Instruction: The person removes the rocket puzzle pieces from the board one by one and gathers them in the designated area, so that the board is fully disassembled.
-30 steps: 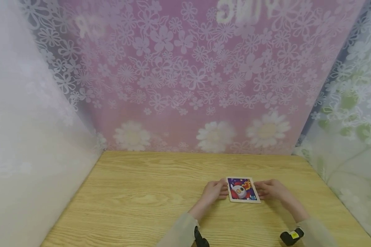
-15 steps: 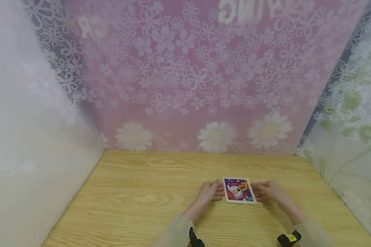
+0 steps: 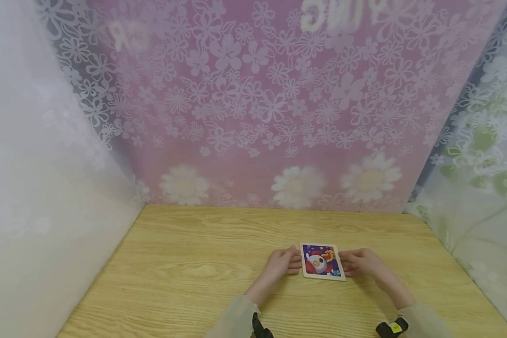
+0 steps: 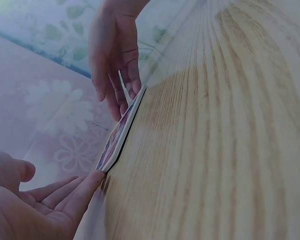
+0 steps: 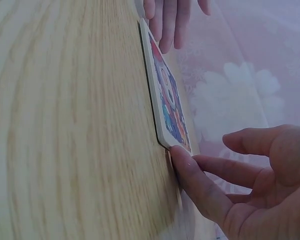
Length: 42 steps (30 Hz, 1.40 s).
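A square picture board lies flat on the wooden table, with a pale rim and a purple print of a white-and-red cartoon figure and orange flames. On its left side my left hand has its fingers extended, and in the left wrist view their tips touch the edge of the board. Opposite it, my right hand holds its fingertips to the right edge; the right wrist view has them against the near corner of the board. Neither thumb presses on the printed face.
The wood-grain table stretches left of the hands and behind the board. A pink floral sheet hangs along the back edge, with pale sheets at both sides. Black straps with devices sit at the wrists.
The board has slid a little to the left across the table, with both hands moving along at its sides. The head view has shifted slightly too.
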{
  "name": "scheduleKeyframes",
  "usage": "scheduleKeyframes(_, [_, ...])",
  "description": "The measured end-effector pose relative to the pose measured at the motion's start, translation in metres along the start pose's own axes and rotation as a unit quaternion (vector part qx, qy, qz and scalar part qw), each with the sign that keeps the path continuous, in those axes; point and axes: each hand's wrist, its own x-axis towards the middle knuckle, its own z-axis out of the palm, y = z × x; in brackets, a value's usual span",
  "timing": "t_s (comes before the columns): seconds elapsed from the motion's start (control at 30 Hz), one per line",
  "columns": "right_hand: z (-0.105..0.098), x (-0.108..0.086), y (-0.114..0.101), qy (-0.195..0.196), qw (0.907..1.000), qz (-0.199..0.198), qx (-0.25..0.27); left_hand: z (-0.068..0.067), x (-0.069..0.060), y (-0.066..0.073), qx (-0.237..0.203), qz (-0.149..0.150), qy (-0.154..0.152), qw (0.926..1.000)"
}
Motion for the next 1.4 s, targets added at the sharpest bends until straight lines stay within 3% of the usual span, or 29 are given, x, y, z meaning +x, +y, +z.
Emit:
scheduleKeyframes(0.63, [0.012,0.000,-0.007,-0.025,0.9995,0.001,0.020,-0.018,-0.003,-0.002,0.017,0.004,-0.002,0.9998])
scheduleKeyframes(1.03, [0.026,-0.001,-0.017,-0.017,0.9991,-0.006,0.037,-0.031,-0.008,-0.001,0.008,0.008,0.005,0.9999])
scheduleKeyframes(1.4, [0.036,0.002,-0.022,-0.002,0.9999,0.008,0.014,-0.040,-0.010,-0.003,0.011,0.003,0.007,0.9999])
